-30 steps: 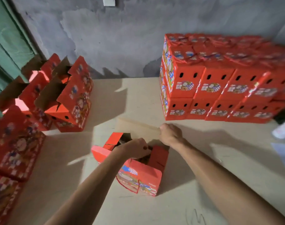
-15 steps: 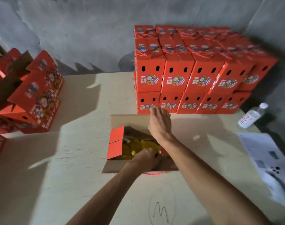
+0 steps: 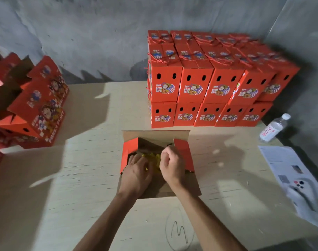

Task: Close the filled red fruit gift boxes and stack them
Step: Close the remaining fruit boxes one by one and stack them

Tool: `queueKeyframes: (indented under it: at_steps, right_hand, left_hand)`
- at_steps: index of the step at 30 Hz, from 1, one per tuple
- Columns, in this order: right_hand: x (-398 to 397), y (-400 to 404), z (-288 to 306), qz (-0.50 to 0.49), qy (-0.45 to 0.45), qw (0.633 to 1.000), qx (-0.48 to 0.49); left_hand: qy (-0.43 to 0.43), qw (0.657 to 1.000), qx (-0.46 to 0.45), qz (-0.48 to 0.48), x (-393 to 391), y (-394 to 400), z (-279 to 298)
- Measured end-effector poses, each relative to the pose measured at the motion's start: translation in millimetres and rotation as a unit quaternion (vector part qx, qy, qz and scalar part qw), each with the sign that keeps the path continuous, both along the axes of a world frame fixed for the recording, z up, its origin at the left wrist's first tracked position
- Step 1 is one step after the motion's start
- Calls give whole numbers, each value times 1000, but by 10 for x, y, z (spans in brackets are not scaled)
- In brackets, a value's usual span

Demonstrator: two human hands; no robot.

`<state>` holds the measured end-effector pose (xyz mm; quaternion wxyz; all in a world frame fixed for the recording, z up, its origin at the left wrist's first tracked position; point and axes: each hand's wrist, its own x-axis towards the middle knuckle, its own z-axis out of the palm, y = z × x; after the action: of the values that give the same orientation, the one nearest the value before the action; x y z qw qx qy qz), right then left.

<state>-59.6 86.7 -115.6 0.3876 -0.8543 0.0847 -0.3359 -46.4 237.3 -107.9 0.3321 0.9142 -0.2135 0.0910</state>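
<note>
An open red gift box [image 3: 184, 153] stands on the table in front of me, its cardboard flaps spread and yellow contents [image 3: 154, 156] showing inside. My left hand [image 3: 137, 171] reaches into the box with its fingers laid on the yellow contents. My right hand [image 3: 172, 165] hovers over the box's right half, curled into a loose fist; nothing plainly shows inside it. Behind the box, a two-layer stack of closed red boxes [image 3: 209, 87] with rope handles stands against the wall.
Several open red boxes [image 3: 38, 105] with raised flaps crowd the table's left side. A water bottle [image 3: 273, 128], a printed sheet [image 3: 285, 165] and a white controller [image 3: 301, 192] lie at the right. A pencil scribble [image 3: 179, 230] marks the near table.
The box went from tilted in both hands to standing with flaps spread. My right hand left the far flap, came back over the box and curled; my left hand stays inside.
</note>
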Motion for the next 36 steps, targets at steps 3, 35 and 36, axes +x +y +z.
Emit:
queueKeyframes:
  at_steps: [3, 35, 36]
  right_hand:
    - [-7, -130, 121, -13, -57, 997, -45]
    - [65, -871, -164, 77, 260, 950, -152]
    - [74, -866, -161, 77, 268, 948, -153]
  left_hand:
    - [-22, 992, -104, 68, -39, 109, 51]
    - [88, 995, 52, -6, 766, 225, -306]
    - [99, 993, 71, -5, 774, 215, -294]
